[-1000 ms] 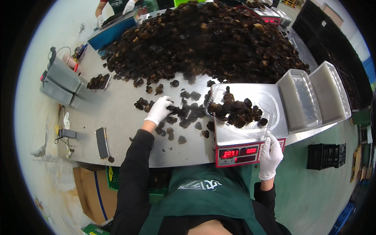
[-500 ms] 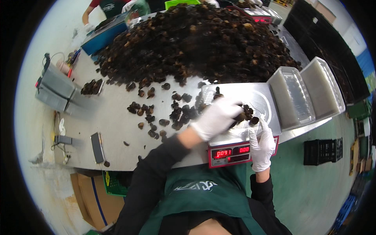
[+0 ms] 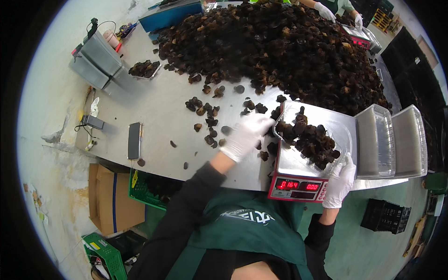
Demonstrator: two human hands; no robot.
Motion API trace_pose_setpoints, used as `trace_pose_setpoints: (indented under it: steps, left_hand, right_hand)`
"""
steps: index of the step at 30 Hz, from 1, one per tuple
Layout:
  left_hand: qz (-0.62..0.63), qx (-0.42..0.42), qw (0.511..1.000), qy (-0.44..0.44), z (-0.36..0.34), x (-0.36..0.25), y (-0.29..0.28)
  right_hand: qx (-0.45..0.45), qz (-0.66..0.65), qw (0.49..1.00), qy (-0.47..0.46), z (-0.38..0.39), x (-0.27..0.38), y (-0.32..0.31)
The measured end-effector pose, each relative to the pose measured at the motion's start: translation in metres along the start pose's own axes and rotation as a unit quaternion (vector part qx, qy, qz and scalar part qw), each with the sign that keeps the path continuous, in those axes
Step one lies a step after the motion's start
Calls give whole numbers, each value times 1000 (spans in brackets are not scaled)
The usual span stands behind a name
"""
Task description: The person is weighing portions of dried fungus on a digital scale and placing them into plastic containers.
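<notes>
Gloved left hand [image 3: 245,135] rests loosely open beside a clear tray [image 3: 311,140] of dark mushrooms on a scale [image 3: 303,172]; gloved right hand [image 3: 339,182] grasps the tray's corner.

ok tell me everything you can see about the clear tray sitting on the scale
The clear tray is a shallow, see-through plastic container with rounded corners and a thin rim. It sits tilted on the steel platform of the digital scale and is partly filled with dark, wrinkled dried pieces heaped toward the middle. The left hand, in a white glove, is at its left rim; the gloved right hand touches its near right corner. Empty matching trays are stacked just to its right.
</notes>
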State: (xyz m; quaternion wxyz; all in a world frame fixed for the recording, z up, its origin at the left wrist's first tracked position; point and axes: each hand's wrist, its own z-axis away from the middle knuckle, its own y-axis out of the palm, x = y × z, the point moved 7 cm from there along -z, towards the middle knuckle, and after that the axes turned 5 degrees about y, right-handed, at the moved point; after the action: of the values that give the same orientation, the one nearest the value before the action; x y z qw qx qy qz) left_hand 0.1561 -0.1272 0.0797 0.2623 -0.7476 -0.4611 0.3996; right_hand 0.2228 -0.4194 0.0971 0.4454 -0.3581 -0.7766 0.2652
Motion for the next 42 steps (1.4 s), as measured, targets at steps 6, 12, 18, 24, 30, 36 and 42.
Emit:
trace_pose_setpoints:
  steps: [6,12,18,24,30,36,42]
  left_hand:
    - [-26,117,986,-114,89,103,15]
    - [41,70,989,-123,79,89,8]
    - [-9,153,984,-91,88,63,55]
    - [66,75,988,-116,62,44,46]
    - [22,165,979,-115,62,32,70]
    - [172,57,969,-169,58,51,40]
    - [189,-28,981,-21,-42,-15,-5]
  right_hand:
    - [-22,-92,994,61,-1,-3,-4]
    - [-71,-109,990,-45,9,43,-18]
    - [-12,-123,989,-82,16,59,-11]
    - [-13,-129,991,-24,19,30,-22]
    - [-29,-132,991,-27,18,22,-29]
    - [-26,-110,994,15,21,0,-34]
    - [-16,-108,993,45,21,-12,-25]
